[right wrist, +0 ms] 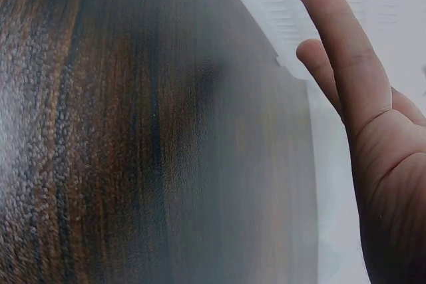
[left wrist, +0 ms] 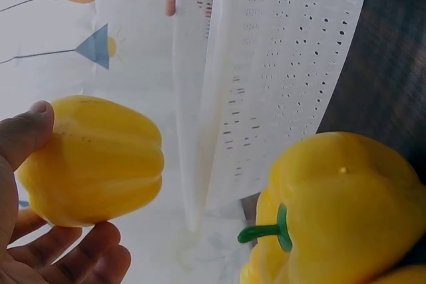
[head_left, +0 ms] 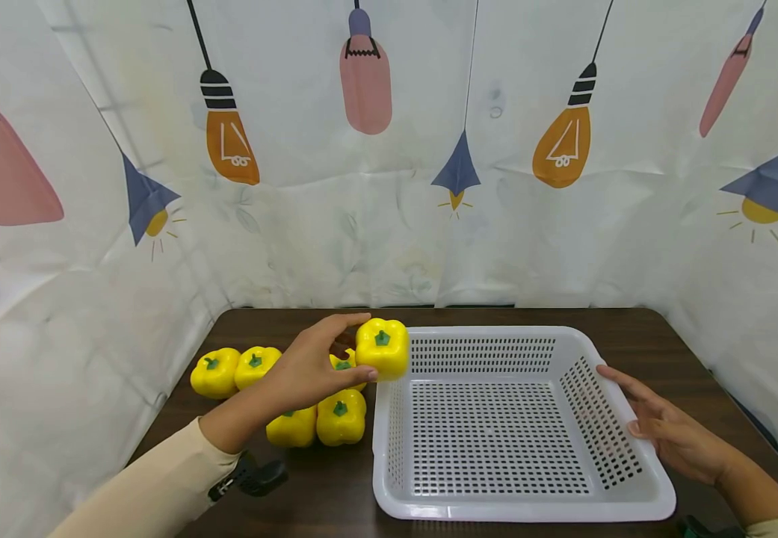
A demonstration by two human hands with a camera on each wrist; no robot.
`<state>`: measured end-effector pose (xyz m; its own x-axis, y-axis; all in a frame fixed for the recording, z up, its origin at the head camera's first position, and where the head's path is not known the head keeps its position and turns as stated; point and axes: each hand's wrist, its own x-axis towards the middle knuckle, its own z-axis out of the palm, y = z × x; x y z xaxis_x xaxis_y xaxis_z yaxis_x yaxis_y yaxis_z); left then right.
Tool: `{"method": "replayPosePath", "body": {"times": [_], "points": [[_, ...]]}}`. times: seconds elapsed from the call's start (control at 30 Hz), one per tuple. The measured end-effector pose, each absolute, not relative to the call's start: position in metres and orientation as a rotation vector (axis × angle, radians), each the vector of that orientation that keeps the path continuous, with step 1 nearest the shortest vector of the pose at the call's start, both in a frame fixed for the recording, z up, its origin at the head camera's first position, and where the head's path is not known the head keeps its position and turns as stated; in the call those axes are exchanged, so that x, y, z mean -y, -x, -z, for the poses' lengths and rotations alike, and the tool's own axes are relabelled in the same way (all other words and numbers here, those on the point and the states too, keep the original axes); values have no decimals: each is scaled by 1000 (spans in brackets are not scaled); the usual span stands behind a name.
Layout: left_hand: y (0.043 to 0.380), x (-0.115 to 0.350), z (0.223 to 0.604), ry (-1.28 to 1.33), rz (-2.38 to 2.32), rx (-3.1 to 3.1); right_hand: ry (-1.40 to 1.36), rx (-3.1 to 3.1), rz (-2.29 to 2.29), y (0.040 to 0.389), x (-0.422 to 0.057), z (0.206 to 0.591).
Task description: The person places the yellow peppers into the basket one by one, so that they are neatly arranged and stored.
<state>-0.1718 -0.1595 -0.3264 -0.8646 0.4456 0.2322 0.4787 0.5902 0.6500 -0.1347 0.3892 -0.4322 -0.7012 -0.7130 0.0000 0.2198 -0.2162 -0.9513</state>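
My left hand [head_left: 315, 357] grips a yellow bell pepper [head_left: 385, 351] between thumb and fingers, raised by the left rim of a white perforated plastic basket [head_left: 523, 511]. In the left wrist view, the thumb presses one side of the held pepper [left wrist: 100, 161] and the fingertips support the other. No other peppers show inside the basket. Fingers extended, my right hand [head_left: 681, 433] rests at the basket's right rim with its fingertips and thumb. The right wrist view shows those fingers [right wrist: 353, 64] straight, beside the pale basket wall.
Several more yellow peppers [head_left: 341, 418] with green stems stand on the dark wooden table [head_left: 321, 486] left of the basket, some partly hidden by the left forearm. A white curtain [head_left: 389, 246] printed with lamps hangs behind the table and along both sides.
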Motion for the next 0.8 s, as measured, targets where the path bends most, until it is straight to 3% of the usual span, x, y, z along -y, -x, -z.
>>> {"method": "replayPosePath", "body": {"times": [0.8], "points": [[179,124,327,865,1226,2776,611,-1390,1960,136,-390,435]]}}
